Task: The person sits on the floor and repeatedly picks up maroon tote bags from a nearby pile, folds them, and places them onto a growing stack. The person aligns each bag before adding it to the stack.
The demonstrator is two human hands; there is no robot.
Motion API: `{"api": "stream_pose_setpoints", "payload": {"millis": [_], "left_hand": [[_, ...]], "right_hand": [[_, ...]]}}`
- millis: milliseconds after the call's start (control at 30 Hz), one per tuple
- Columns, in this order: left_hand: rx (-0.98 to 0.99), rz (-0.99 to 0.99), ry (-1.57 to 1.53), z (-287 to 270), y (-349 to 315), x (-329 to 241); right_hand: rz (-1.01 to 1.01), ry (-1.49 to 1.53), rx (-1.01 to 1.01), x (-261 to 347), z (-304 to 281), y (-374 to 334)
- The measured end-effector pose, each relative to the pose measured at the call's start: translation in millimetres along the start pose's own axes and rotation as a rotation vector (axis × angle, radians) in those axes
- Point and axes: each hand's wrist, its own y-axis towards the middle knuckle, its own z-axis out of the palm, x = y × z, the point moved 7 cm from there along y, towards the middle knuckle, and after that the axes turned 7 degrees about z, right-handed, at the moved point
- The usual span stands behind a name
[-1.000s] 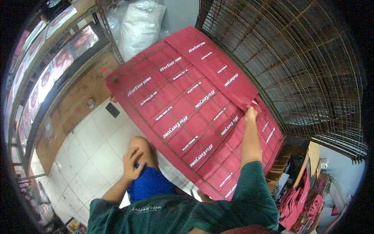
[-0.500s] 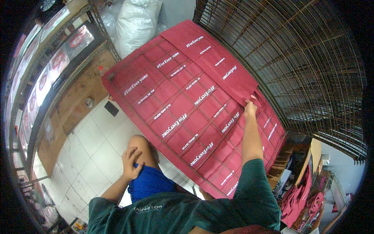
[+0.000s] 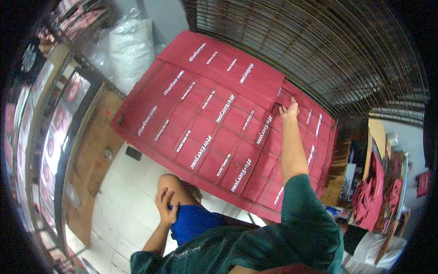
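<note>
A broad layer of red fabric pieces (image 3: 212, 125) with white lettering lies in front of me, with a wire grid pattern showing across it. Along its far side a separate red fabric strip (image 3: 223, 68) lies on top. Just off the near right end of this strip, my right hand (image 3: 289, 110) is over the red fabric, fingers apart and nothing visibly in them. A gap or fold in the fabric sits beside these fingers. My left hand (image 3: 166, 204) rests on my bent knee by the blue shorts, its fingers spread.
Wire racks (image 3: 319, 50) stand close along the far right. A white sack (image 3: 132, 57) is at the back left. Shelving with a wooden board (image 3: 91, 169) lines the left; a dark flat object (image 3: 133, 153) lies on the tiles. More red fabric (image 3: 370, 196) hangs at right.
My right hand has let go of the strip's near end, and its fingers have opened. My left hand stays on my knee. The whole view has turned a little.
</note>
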Motion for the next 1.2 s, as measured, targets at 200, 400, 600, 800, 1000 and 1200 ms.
{"api": "stream_pose_setpoints", "payload": {"millis": [200, 400, 600, 800, 1000, 1200], "left_hand": [[-0.014, -0.002, -0.086, 4, 0, 11], [0.061, 0.063, -0.135, 12, -10, 0], [0.066, 0.076, -0.280, 23, -18, 8], [0.090, 0.119, -0.253, 30, -19, 17], [0.040, 0.134, -0.137, 24, -19, 13], [0.049, 0.555, 0.108, 21, -11, -178]], "right_hand": [[-0.175, -0.207, -0.124, 25, -59, -41], [-0.840, -0.708, 0.028, 102, -171, -144], [-1.708, -0.809, -0.688, 289, -329, -320], [-1.065, -1.630, -1.133, 393, -449, -291], [-1.194, -1.527, -0.857, 409, -457, -234], [-1.663, -1.056, -0.711, 456, -418, -320]]}}
